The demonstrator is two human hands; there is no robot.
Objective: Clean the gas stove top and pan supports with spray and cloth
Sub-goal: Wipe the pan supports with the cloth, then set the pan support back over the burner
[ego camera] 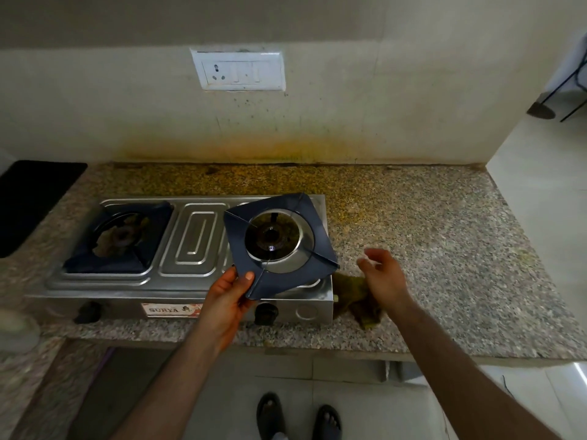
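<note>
A steel two-burner gas stove (197, 236) sits on a speckled granite counter (444, 249). My left hand (227, 304) grips the near corner of a dark blue square pan support (236, 249), held tilted above the right burner (270, 238), which shows through its round opening. The other pan support (146, 258) rests flat over the left burner. My right hand (382, 274) hovers with fingers spread just above an olive-green cloth (359, 306) that lies crumpled on the counter beside the stove's right end. No spray bottle is in view.
Two black knobs (266, 313) face me on the stove front. A black mat (28, 201) lies on the counter at far left. A stained wall with a switch plate (238, 69) stands behind. The counter ends at right. My sandalled feet (298, 417) are below.
</note>
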